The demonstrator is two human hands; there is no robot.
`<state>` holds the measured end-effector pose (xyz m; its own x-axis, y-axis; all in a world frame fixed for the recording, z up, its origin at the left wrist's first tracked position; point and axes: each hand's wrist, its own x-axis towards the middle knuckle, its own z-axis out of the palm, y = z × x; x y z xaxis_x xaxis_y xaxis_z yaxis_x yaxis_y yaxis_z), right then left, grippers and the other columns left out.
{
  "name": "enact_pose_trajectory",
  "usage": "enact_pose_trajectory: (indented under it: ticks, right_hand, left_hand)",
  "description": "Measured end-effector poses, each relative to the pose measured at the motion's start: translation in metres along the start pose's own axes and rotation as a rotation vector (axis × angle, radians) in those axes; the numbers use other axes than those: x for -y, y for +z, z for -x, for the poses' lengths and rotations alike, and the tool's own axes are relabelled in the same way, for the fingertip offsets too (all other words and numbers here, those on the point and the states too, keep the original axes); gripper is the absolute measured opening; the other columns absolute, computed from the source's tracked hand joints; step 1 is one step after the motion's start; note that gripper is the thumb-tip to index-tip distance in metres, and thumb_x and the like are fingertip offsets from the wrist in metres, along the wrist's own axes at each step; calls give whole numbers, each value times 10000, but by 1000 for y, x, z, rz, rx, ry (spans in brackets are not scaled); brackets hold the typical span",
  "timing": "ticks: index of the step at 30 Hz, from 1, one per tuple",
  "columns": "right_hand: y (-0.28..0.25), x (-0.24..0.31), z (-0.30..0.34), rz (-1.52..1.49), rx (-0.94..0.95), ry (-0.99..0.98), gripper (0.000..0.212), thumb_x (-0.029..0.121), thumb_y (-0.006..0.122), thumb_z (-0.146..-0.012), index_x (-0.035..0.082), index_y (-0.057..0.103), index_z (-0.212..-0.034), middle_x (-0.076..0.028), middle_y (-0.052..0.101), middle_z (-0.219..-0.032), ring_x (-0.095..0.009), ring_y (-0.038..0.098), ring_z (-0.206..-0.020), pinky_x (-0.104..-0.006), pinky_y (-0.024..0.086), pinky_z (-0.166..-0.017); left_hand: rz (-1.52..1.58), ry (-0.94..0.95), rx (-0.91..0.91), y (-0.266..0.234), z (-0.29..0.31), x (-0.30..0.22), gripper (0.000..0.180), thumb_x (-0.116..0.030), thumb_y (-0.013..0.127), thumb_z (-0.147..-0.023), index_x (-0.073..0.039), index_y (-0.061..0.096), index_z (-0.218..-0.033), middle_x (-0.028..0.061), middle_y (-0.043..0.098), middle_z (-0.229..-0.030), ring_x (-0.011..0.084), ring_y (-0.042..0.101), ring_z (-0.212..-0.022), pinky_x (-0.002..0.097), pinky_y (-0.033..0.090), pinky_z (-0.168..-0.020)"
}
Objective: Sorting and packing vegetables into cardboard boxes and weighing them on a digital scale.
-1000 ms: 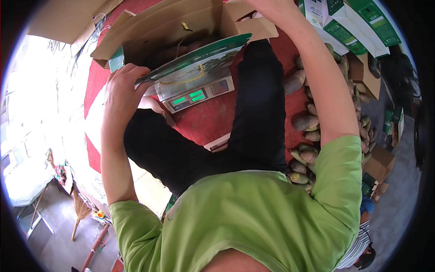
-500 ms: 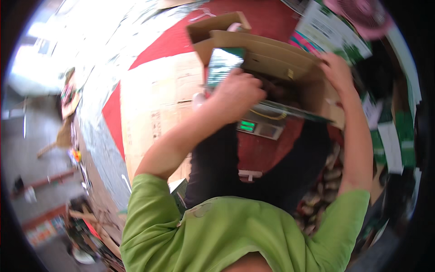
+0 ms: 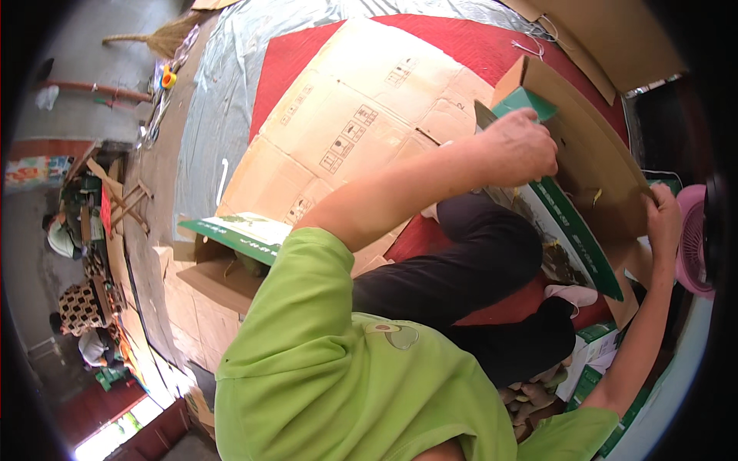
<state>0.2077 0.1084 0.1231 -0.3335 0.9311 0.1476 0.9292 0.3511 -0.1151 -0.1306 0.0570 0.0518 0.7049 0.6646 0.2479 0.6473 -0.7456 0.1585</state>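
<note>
An open cardboard box [image 3: 607, 142], brown inside with a green and white printed outer side, stands at the right. My left hand [image 3: 516, 147] is closed on its left end, by a green flap. My right hand [image 3: 663, 219] grips the brown edge at the box's right end, fingers bent over it. The two arms reach around the box from either side. Most of the box's inside is hidden by its near wall; a small yellow bit shows against the far wall.
A flattened cardboard sheet [image 3: 338, 131] lies on the red mat [image 3: 296, 50]. Another open box [image 3: 223, 280] is beside my left upper arm. Brown lumpy pieces [image 3: 530, 399] lie by my leg. A pink basket-like thing [image 3: 693, 242] is at the far right; a broom [image 3: 165, 37] is far left.
The view has turned, and the other open box has come into sight at the left. My left hand has gone from the box's near side to its left end. The scale is no longer visible.
</note>
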Motion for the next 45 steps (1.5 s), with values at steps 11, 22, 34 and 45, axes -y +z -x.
enact_pose_trajectory:
  ticks: [11,22,34,45]
  right_hand:
    - [6,182,-93,-122,-25,-291,225,194,595,-813,61,630,-992,-134,624,-891,-315,590,-825,-350,449,-732]
    - [139,416,-57,-254,31,-456,163,233,658,-740,79,672,-791,-106,670,-811,-270,665,-774,-404,521,-661]
    - [187,414,6,-462,413,-378,204,216,622,-792,61,697,-901,-128,685,-848,-316,670,-827,-460,519,-705]
    - [58,95,127,-563,-629,392,175,214,630,-820,52,685,-855,-121,674,-840,-255,654,-804,-356,496,-734]
  left_hand:
    - [-385,-203,-174,-114,166,58,33,-142,617,-735,-129,588,-725,21,510,-744,197,591,-863,368,433,-931]
    - [-581,-641,220,-148,379,42,75,-96,560,-748,-142,619,-754,43,510,-757,225,562,-873,398,406,-956]
    - [-229,-1314,450,-116,503,30,197,-88,623,-787,-28,666,-969,180,623,-911,337,592,-875,407,470,-784]
    - [334,72,177,-116,96,-92,245,-74,668,-696,-40,660,-938,92,613,-991,275,578,-1015,435,433,-935]
